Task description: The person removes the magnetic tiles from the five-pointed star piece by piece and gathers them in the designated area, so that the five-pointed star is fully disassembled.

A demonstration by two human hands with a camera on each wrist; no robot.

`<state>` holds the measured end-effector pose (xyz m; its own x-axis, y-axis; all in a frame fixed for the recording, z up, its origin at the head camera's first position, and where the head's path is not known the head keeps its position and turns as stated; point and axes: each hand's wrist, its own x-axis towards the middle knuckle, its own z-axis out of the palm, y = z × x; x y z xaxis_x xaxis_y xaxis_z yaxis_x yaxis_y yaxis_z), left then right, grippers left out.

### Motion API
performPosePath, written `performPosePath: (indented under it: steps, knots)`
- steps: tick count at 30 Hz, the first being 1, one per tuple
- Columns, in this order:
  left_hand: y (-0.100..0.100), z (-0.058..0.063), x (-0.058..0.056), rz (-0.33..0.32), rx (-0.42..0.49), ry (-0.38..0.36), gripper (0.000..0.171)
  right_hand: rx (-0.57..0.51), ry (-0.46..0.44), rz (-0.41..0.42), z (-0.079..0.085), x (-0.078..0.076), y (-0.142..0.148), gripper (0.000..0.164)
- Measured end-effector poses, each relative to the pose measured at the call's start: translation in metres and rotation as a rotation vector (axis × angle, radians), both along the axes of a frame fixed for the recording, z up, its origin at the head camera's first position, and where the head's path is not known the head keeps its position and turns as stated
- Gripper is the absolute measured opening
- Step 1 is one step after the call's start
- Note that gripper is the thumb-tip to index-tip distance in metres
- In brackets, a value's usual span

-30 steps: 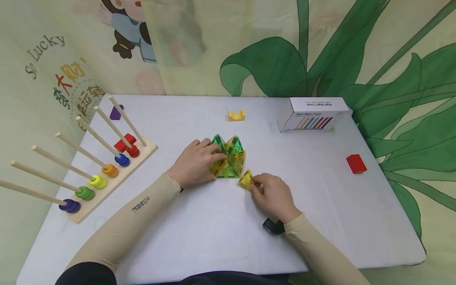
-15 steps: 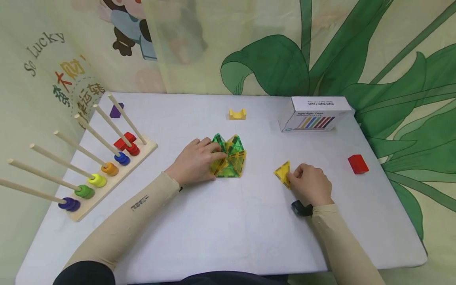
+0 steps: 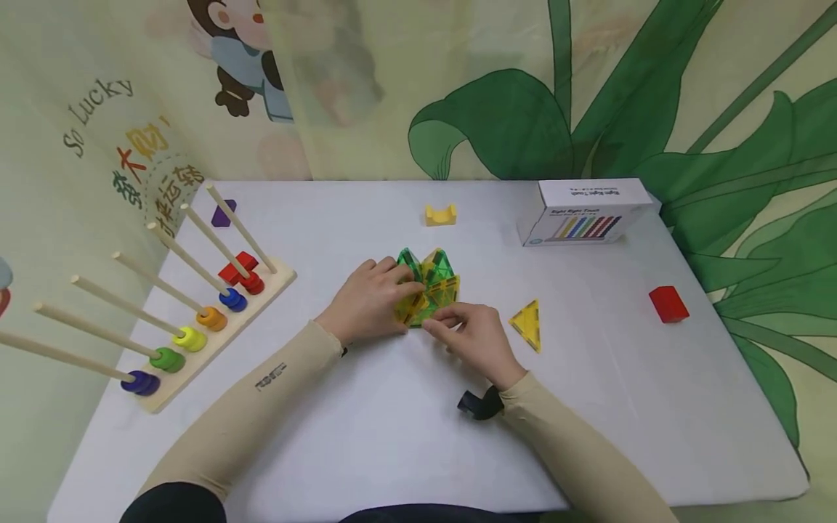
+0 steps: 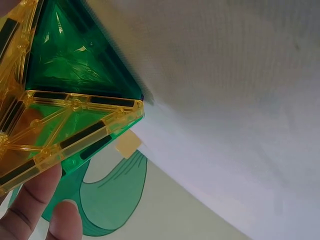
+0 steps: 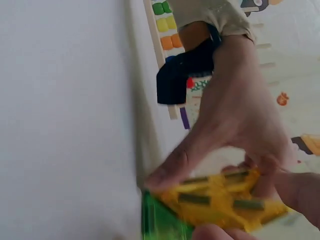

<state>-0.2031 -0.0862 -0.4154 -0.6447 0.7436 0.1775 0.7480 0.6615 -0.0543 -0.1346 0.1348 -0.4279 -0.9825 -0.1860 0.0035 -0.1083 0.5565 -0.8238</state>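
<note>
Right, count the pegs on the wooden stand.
7 pegs: one each through purple rings, green rings, yellow rings, orange rings, blue rings, red rings, and one bare far peg. None looks hidden.

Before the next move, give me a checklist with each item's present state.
1. Left hand holding the tile cluster: ok.
2. Loose yellow triangle attached to the cluster: not ok, it lies apart on the table.
3. Right hand off the loose triangle: ok, its fingers are at the cluster's near side.
4. Right hand's grip on a cluster tile: cannot tell, its wrist view is blurred.
5. Bead rack apart from the left sleeve: ok.
</note>
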Motion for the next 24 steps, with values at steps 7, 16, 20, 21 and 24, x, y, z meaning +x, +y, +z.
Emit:
performPosePath:
  steps: [7, 16, 20, 21, 24]
  knots:
    - [0.000, 0.002, 0.001, -0.018, -0.004, 0.022, 0.063, -0.011, 0.005, -0.119, -0.003, -0.011, -0.024, 0.033]
    - [-0.003, 0.004, 0.000, -0.036, -0.002, 0.015, 0.060, -0.090, -0.037, -0.170, -0.008, -0.008, -0.020, 0.018]
    - [-0.003, 0.004, 0.000, -0.035, 0.006, 0.016, 0.060, -0.121, -0.108, -0.170, -0.009, -0.006, -0.018, 0.021]
    - [-0.003, 0.004, 0.000, -0.034, 0.007, 0.013, 0.060, -0.124, -0.124, -0.170, -0.009, -0.004, -0.017, 0.022]
    - [-0.002, 0.004, 0.000, -0.034, 0.002, 0.001, 0.061, -0.125, -0.160, -0.159, -0.008, 0.000, -0.014, 0.025]
